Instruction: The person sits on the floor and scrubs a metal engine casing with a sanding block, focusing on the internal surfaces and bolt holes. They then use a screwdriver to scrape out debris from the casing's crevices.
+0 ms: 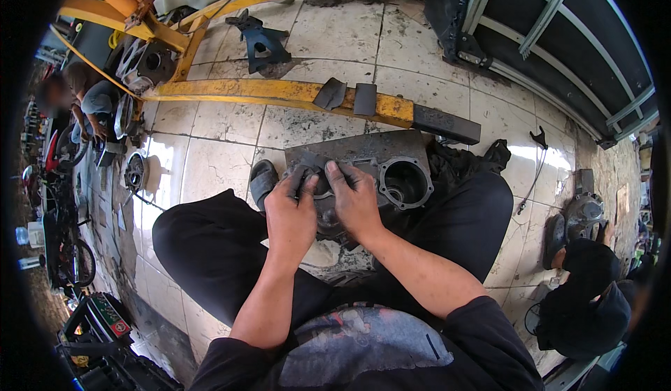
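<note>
My left hand and my right hand meet in front of me, fingers blackened with grime. Pinched between their fingertips is a dark grey piece, which looks like abrasive paper. Beneath them lies a grey cast-metal gearbox housing, its round flanged opening facing up to the right of my right hand. My fingers hide much of the housing's left side. A flat dark plate lies beyond and under the housing, between my bent knees.
A yellow hoist leg crosses ahead, carrying two dark sheets. Beyond it stands a jack stand. Dark cloth lies right of the housing, and a forked rod farther right. People sit at far left and lower right.
</note>
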`<action>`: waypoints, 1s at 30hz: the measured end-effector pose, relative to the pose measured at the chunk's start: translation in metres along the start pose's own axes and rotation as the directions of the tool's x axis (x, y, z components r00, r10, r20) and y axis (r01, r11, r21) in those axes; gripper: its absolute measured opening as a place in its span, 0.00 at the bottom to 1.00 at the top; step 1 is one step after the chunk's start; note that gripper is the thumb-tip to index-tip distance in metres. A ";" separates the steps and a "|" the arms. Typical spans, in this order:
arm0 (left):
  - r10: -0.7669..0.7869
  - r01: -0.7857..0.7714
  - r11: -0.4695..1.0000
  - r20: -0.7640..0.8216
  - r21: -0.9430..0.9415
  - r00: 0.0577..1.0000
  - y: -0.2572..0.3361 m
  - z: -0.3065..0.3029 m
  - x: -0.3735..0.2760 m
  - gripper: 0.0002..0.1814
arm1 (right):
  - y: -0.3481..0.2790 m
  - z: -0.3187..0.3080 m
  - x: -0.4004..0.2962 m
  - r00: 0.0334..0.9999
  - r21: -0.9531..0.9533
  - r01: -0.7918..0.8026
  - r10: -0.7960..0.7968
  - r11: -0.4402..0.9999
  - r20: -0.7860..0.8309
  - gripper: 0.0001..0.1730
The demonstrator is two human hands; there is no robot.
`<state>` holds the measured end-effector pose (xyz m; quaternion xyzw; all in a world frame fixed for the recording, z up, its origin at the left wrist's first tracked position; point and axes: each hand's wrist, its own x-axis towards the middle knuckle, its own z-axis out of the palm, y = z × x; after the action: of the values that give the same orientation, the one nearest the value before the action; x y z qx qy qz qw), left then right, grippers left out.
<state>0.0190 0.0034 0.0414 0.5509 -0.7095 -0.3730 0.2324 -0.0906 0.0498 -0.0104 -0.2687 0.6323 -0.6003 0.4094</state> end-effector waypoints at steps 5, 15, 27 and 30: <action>0.019 -0.019 1.000 0.021 0.013 1.000 -0.005 0.000 0.001 0.15 | 0.000 0.001 -0.003 0.999 -0.041 0.022 -0.023 0.999 -0.036 0.21; -0.044 0.044 0.998 0.014 -0.047 0.999 -0.004 -0.001 0.007 0.13 | 0.006 -0.002 0.000 0.999 -0.063 0.046 -0.046 0.997 -0.005 0.23; -0.043 0.041 0.992 -0.012 -0.119 0.999 -0.006 -0.002 0.004 0.13 | 0.016 0.006 0.001 0.995 0.110 0.074 -0.081 0.991 0.059 0.19; -0.064 0.062 0.980 -0.005 -0.188 0.998 -0.005 -0.003 0.005 0.13 | 0.025 0.006 0.004 0.997 0.032 0.078 -0.079 0.996 0.010 0.19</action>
<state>0.0227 -0.0027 0.0384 0.5509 -0.6520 -0.4423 0.2755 -0.0839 0.0473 -0.0352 -0.2904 0.6094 -0.6242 0.3933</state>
